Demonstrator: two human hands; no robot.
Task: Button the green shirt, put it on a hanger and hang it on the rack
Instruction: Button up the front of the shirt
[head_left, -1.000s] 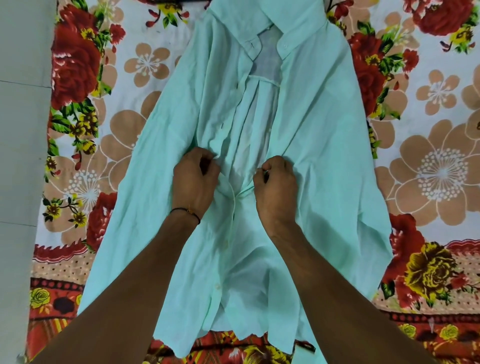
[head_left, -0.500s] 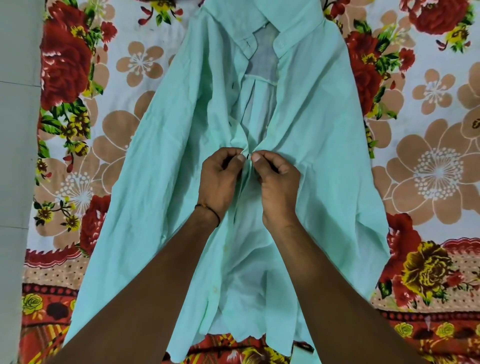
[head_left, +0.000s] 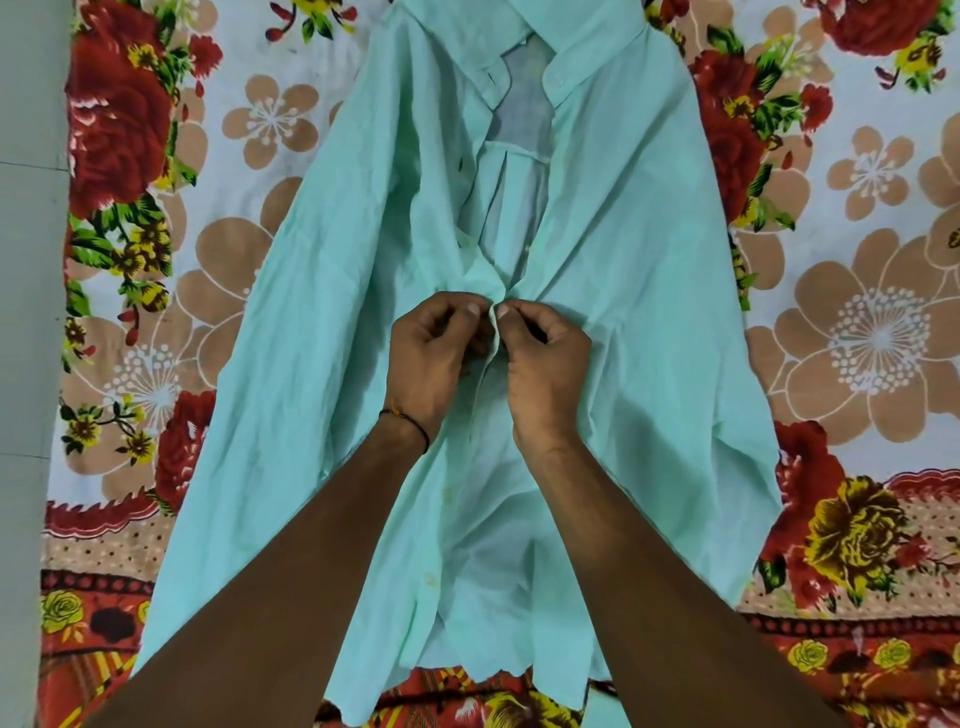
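Observation:
A pale green shirt (head_left: 649, 291) lies flat on its back with the collar at the far end and its front open above and below my hands. My left hand (head_left: 431, 358) pinches the left front edge at mid-chest. My right hand (head_left: 545, 364) pinches the right front edge. Both edges meet between my thumbs and forefingers, fingertips almost touching. The button itself is hidden by my fingers. No hanger or rack is in view.
The shirt rests on a floral bedsheet (head_left: 857, 338) with red roses and tan flowers. A grey floor strip (head_left: 26, 312) runs along the left edge of the bed.
My hands came together from apart, pulling the two front edges of the shirt to the middle, and now pinch them against each other at mid-chest.

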